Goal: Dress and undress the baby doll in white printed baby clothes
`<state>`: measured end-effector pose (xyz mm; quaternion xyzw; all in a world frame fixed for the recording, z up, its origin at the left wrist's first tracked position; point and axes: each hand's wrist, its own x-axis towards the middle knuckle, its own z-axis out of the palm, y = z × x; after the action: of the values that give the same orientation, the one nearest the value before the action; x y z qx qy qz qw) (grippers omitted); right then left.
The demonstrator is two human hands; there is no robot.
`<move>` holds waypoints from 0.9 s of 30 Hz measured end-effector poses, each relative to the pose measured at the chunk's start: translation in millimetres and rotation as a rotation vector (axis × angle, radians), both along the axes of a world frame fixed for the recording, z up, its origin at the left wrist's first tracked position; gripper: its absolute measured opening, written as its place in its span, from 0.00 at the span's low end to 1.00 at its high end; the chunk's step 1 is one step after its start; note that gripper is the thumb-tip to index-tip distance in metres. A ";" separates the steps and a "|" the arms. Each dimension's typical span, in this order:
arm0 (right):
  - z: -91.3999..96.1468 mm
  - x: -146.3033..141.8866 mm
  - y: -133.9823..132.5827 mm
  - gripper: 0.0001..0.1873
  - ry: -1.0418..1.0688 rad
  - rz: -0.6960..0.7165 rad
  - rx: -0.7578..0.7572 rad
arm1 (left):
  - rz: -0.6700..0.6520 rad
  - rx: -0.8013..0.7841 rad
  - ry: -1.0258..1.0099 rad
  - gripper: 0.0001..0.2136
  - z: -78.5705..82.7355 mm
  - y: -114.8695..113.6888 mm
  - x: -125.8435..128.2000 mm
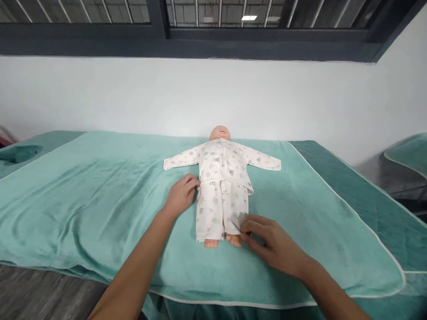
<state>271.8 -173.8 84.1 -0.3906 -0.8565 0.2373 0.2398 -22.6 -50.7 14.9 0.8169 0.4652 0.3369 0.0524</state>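
A baby doll (221,178) lies on its back on a teal towel (100,209), head toward the wall, arms spread. It wears a white printed shirt and white printed trousers (213,209); its bare feet stick out at the bottom. My left hand (182,194) is curled at the doll's left hip, fingers pinching the trousers' waist edge. My right hand (270,244) sits by the doll's right ankle, fingertips pinching the hem of that trouser leg.
The towel covers a darker green bed (367,195) that runs along a white wall (213,93). Another covered surface (410,153) stands at the right, and a dark window frame (213,42) is above. Grey floor (40,293) shows at bottom left.
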 end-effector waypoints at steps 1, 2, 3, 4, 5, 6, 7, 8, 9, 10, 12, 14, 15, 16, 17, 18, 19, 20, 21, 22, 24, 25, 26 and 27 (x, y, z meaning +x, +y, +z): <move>4.1 1.8 8.4 0.10 0.015 -0.024 -0.006 | 0.004 -0.008 -0.005 0.14 -0.4 1.4 -0.2; 7.1 2.1 18.5 0.10 0.037 -0.078 0.011 | 0.013 -0.013 -0.019 0.13 -0.8 3.1 -0.3; 9.0 0.4 30.0 0.09 0.057 -0.152 0.052 | 0.026 -0.017 -0.039 0.13 -1.4 5.1 -0.4; 9.9 -3.2 42.5 0.06 0.063 -0.230 0.111 | 0.042 -0.025 -0.062 0.12 -2.2 7.2 -0.5; 10.0 -8.8 55.4 0.02 0.048 -0.298 0.178 | 0.059 -0.036 -0.083 0.12 -3.1 9.5 -0.7; 9.6 -15.7 68.1 0.05 0.010 -0.345 0.246 | 0.076 -0.047 -0.104 0.12 -4.1 11.9 -1.1; 8.8 -23.5 80.1 0.09 -0.042 -0.372 0.308 | 0.093 -0.057 -0.123 0.12 -5.2 14.2 -1.5; 7.5 -31.4 90.9 0.11 -0.096 -0.389 0.363 | 0.108 -0.065 -0.140 0.12 -6.3 16.3 -2.0; 6.0 -38.7 99.9 0.11 -0.148 -0.399 0.409 | 0.121 -0.071 -0.155 0.11 -7.2 18.2 -2.5; 4.1 -44.8 106.9 0.09 -0.191 -0.406 0.443 | 0.132 -0.076 -0.168 0.11 -8.0 19.8 -2.9; -0.4 -52.0 114.6 0.07 -0.226 -0.391 0.472 | 0.152 -0.087 -0.189 0.11 -9.0 22.2 -3.5; -4.6 -52.3 115.3 0.09 -0.205 -0.325 0.463 | 0.170 -0.100 -0.204 0.11 -9.5 23.5 -3.5; -6.0 -50.4 114.0 0.10 -0.177 -0.285 0.453 | 0.176 -0.106 -0.210 0.11 -9.5 24.0 -3.4; -6.6 -47.7 112.5 0.10 -0.142 -0.242 0.439 | 0.181 -0.111 -0.216 0.11 -9.6 24.3 -3.2; -6.4 -44.6 111.4 0.10 -0.100 -0.207 0.420 | 0.183 -0.115 -0.220 0.10 -9.7 24.6 -2.9; -5.1 -41.6 111.1 0.10 -0.051 -0.188 0.396 | 0.185 -0.119 -0.223 0.10 -9.8 24.9 -2.6; -3.0 -39.1 112.2 0.10 0.002 -0.185 0.366 | 0.189 -0.122 -0.223 0.10 -9.9 25.2 -2.3; -0.3 -37.3 115.1 0.10 0.062 -0.200 0.334 | 0.194 -0.124 -0.223 0.10 -10.0 25.4 -2.0; 2.9 -36.4 120.0 0.10 0.125 -0.234 0.309 | 0.197 -0.125 -0.221 0.10 -10.0 25.5 -1.6; 6.3 -36.4 127.1 0.09 0.189 -0.284 0.292 | 0.200 -0.124 -0.221 0.10 -10.0 25.6 -1.3; 12.8 -39.2 147.1 0.08 0.299 -0.386 0.284 | 0.201 -0.117 -0.225 0.10 -9.6 25.6 -0.8; 15.7 -41.6 159.4 0.08 0.331 -0.422 0.283 | 0.201 -0.112 -0.228 0.10 -9.4 25.5 -0.6; 18.2 -44.4 172.7 0.10 0.341 -0.446 0.273 | 0.202 -0.108 -0.231 0.10 -9.3 25.5 -0.4; 20.4 -47.4 186.5 0.12 0.325 -0.457 0.250 | 0.205 -0.106 -0.234 0.10 -9.2 25.5 -0.2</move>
<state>224.4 12.7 104.5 -0.4975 -0.7193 0.1293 0.4672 -22.9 -25.2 5.7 0.7164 0.5540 0.4084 0.1146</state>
